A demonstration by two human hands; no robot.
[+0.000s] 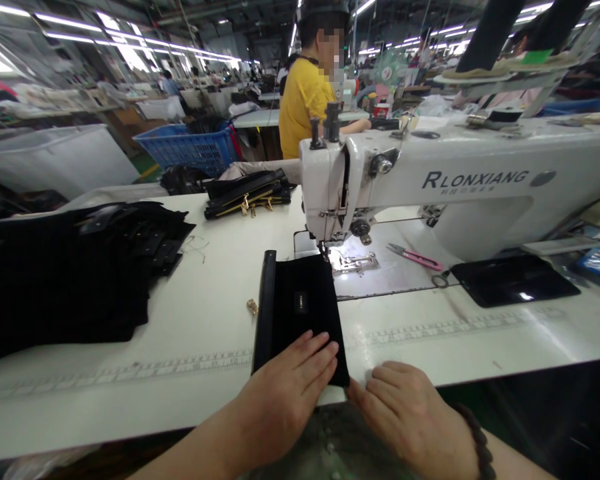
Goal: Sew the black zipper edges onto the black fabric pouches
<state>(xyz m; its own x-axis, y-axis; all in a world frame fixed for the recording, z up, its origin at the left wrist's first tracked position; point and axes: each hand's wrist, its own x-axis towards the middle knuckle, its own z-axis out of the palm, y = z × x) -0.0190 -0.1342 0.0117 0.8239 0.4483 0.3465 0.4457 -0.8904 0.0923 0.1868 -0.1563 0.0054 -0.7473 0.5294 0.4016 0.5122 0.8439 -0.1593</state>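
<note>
A black fabric panel lies on the table, its far right corner under the needle area of a white sewing machine. A small label sits on the panel, and a smooth black strip runs along its left edge. My left hand rests flat on the near part of the panel, fingers stretched forward. At the panel's near right corner my right hand is closed, thumb and finger pinching the edge. Left of the strip lies a small gold metal piece.
Black fabric pieces are piled at the left. Black zippered pieces lie at the back. Pink-handled thread snips and a black phone-like slab lie right. Beyond are a blue basket and a person in yellow.
</note>
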